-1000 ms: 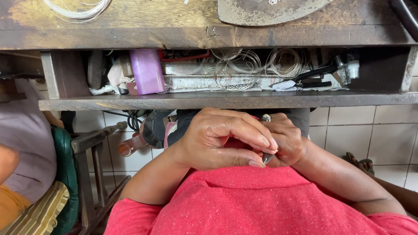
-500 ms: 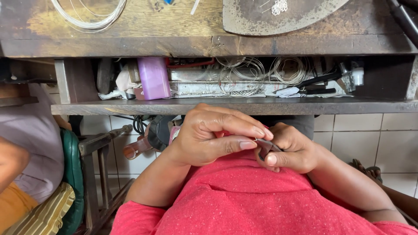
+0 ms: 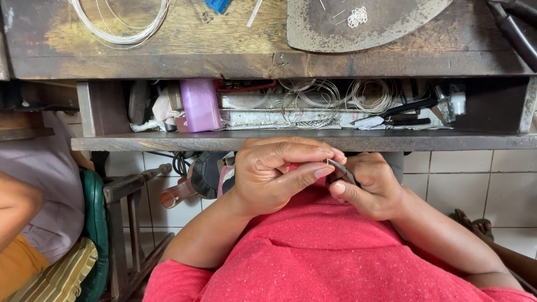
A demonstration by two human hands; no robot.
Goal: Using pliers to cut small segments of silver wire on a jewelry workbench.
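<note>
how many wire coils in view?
3 clear ones: one wire coil on the benchtop at top left, two coils side by side on the shelf. More may be hidden in the clutter.

Worn dark wooden table [image 3: 235, 61] above hands, open shelf [image 3: 168, 142] beneath it. White tiled wall [image 3: 475, 184] behind. Green-cushioned chair [image 3: 98, 223] far left.

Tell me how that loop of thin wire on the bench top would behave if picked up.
The wire coil looks very thin, so probably light and springy, sagging out of round when lifted at one point. Its strands lie loosely together, so they may spread or tangle. Lying flat on the wooden bench, it seems unlikely to roll.
</note>
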